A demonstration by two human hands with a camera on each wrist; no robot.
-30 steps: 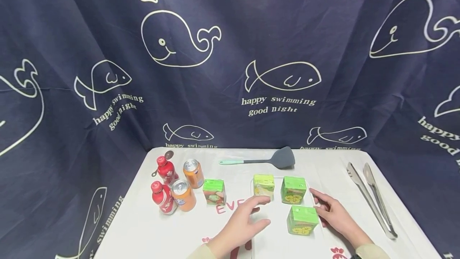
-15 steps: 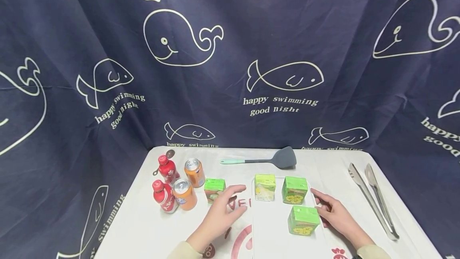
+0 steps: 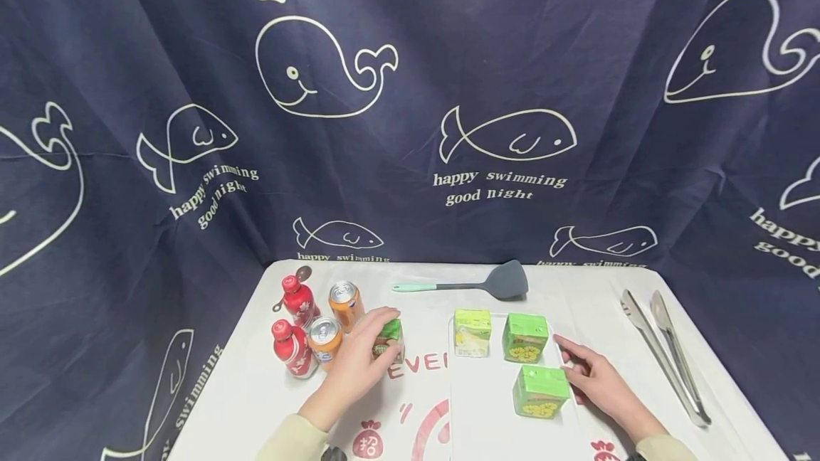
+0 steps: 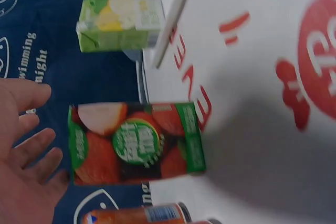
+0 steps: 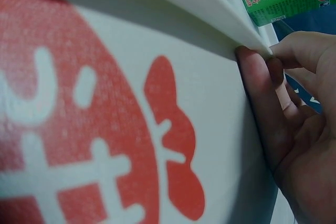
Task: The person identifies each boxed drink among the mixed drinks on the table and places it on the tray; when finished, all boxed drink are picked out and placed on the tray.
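My left hand (image 3: 352, 358) is at a green juice carton (image 3: 389, 335) with apple pictures, left of the tray. In the left wrist view the carton (image 4: 134, 142) shows its full front, and the hand (image 4: 26, 156) has its fingers spread behind it, with a visible gap. My right hand (image 3: 598, 379) pinches the right rim of a white tray (image 3: 487, 415) between thumb and fingers; the right wrist view shows the tips at the tray's edge (image 5: 210, 22). On the tray stand a yellow-green lemon carton (image 3: 472, 333) and two green cartons with yellow flowers (image 3: 525, 338).
Left of the apple carton stand two orange cans (image 3: 346, 304) and two red bottles (image 3: 291, 349), close together. A brown spoon (image 3: 302, 275) lies behind the bottles. A turquoise-handled spatula (image 3: 505, 282) lies at the back, and metal tongs (image 3: 666, 361) lie at the right.
My left hand has moved left from beside the lemon carton on the tray to the apple carton. The right hand has stayed at the tray's rim.
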